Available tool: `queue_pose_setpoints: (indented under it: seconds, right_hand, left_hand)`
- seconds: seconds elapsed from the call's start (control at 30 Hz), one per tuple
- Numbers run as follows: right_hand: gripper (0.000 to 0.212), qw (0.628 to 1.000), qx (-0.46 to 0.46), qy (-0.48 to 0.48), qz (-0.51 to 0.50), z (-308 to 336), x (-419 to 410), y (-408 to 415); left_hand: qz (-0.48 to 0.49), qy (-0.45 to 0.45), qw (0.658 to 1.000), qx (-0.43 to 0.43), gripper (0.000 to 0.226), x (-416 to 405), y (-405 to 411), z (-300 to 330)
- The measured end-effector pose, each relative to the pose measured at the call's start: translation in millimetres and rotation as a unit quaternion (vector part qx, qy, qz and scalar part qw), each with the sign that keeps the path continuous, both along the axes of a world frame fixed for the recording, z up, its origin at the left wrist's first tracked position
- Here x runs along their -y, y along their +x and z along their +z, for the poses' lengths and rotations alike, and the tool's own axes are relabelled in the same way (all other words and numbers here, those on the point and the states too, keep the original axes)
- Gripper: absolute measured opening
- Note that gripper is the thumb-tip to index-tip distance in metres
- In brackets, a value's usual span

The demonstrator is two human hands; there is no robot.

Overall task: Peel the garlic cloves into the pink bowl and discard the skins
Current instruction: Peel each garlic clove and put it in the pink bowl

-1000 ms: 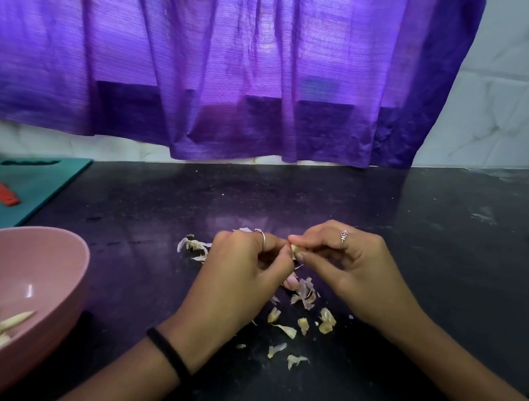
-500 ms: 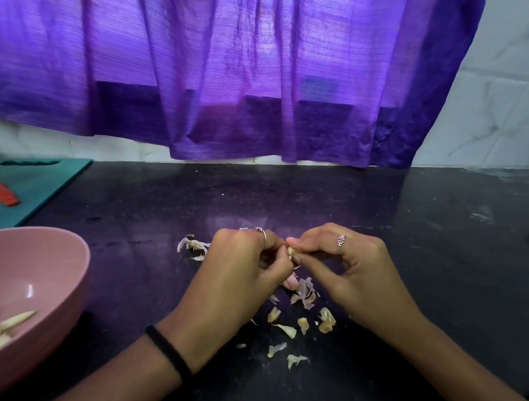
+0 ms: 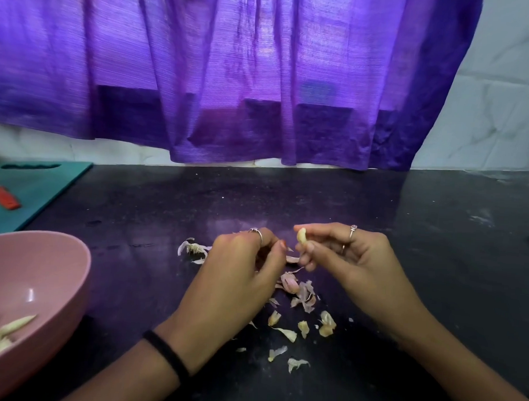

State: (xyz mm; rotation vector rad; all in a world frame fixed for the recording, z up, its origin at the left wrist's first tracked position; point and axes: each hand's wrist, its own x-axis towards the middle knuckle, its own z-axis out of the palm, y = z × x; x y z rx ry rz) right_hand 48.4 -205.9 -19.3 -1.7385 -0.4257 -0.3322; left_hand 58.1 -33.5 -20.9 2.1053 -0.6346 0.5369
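Black stone counter [image 3: 406, 235]: work surface. Round pink plastic bowl [image 3: 60, 268], far left, holds pale peeled cloves [image 3: 3, 332]. Right hand [image 3: 348, 263] pinches small pale garlic clove [image 3: 301, 236], raised. Left hand [image 3: 239, 277], fingers curled, pinches thin papery skin [image 3: 291, 259]. Scattered skins [image 3: 301, 315] on counter beneath both hands

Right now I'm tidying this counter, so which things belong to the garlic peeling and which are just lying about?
Part of the job:
- garlic clove, pinched in the right hand
- left hand, beside it
- pink bowl with peeled cloves
- loose skins on the counter

Just lying about:
- teal cutting board
- red-handled tool
- purple curtain
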Motion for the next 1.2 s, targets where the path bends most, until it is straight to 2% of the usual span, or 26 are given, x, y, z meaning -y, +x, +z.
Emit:
queue_pose_setpoints:
  seconds: [0.1,0.17,0.3,0.5,0.83,1.07,1.13,1.2]
  right_hand:
    - [0.023,1.000,-0.018,0.020,0.005,2.1,-0.1,-0.9]
    - [0.023,0.999,-0.026,0.026,0.009,3.1,0.2,-1.5]
    - [0.027,0.999,-0.029,0.021,0.013,5.0,0.6,-2.8]
    - [0.025,0.999,-0.029,0.024,0.004,4.8,1.2,-2.1]
    - [0.023,0.999,-0.046,0.016,0.002,5.7,0.5,-2.7]
    - [0.024,0.997,-0.061,0.035,0.013,4.7,0.2,-2.2]
    - [0.024,0.995,-0.071,0.059,0.024,4.6,-0.5,-1.8]
    - [0.025,0.992,-0.086,0.084,0.041,4.1,-0.6,-1.6]
  left_hand:
    - [0.008,0.025,1.000,0.002,0.026,-1.6,2.3,-1.7]
    - [0.022,0.020,1.000,-0.005,0.007,-1.6,3.1,-1.3]
    - [0.012,-0.024,0.999,-0.023,0.032,-2.0,2.6,-0.5]
    - [-0.028,-0.136,0.984,-0.112,0.031,-0.1,0.1,5.4]
    - [-0.037,-0.180,0.953,-0.241,0.029,-1.1,3.0,5.2]
    - [-0.034,-0.123,0.975,-0.184,0.039,2.3,1.9,1.6]
    - [-0.026,-0.107,0.978,-0.177,0.031,1.9,3.7,-0.2]
    - [-0.028,-0.131,0.972,-0.195,0.009,2.3,4.4,-0.4]
